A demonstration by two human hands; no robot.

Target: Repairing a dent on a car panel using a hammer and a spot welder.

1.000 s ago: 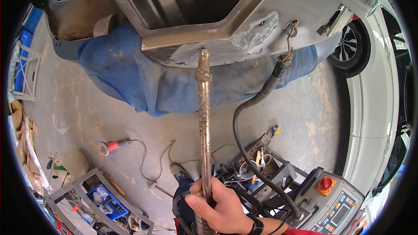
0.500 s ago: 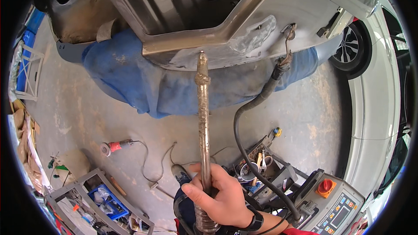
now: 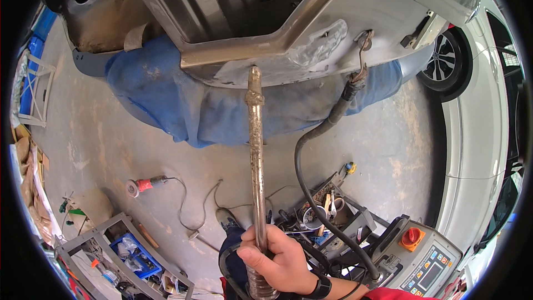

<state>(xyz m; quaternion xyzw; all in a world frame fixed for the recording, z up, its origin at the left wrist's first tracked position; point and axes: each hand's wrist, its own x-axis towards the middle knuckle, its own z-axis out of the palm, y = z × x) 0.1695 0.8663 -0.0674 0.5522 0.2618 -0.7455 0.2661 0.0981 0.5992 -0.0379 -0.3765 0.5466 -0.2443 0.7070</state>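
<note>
My right hand (image 3: 286, 264), in a red sleeve with a black wristband, is wrapped round the lower part of a slide hammer (image 3: 256, 161), a long, worn metal rod. Its threaded tip reaches the lower edge of a silver-grey car body panel (image 3: 222, 73); whether it touches is hard to tell. Below my hand the rod has a ribbed, coil-like end. Right of the tip, a whitish sanded patch (image 3: 319, 44) marks the panel. A thick black cable (image 3: 300, 158) ends in a metal hook fastened to the panel. My left hand is out of view.
Blue cloth (image 3: 222, 114) hangs beneath the panel. At lower right stand a control unit (image 3: 427, 269) with a red switch and a tool cart (image 3: 361, 225). A red angle grinder (image 3: 145, 184) lies on the floor; a grey cart (image 3: 105, 228) is lower left, a white car (image 3: 472, 150) right.
My right hand, still wrapped round the rod, sits slightly lower in the picture. The whole scene has shifted a little to the left; the rod's tip stays by the panel edge.
</note>
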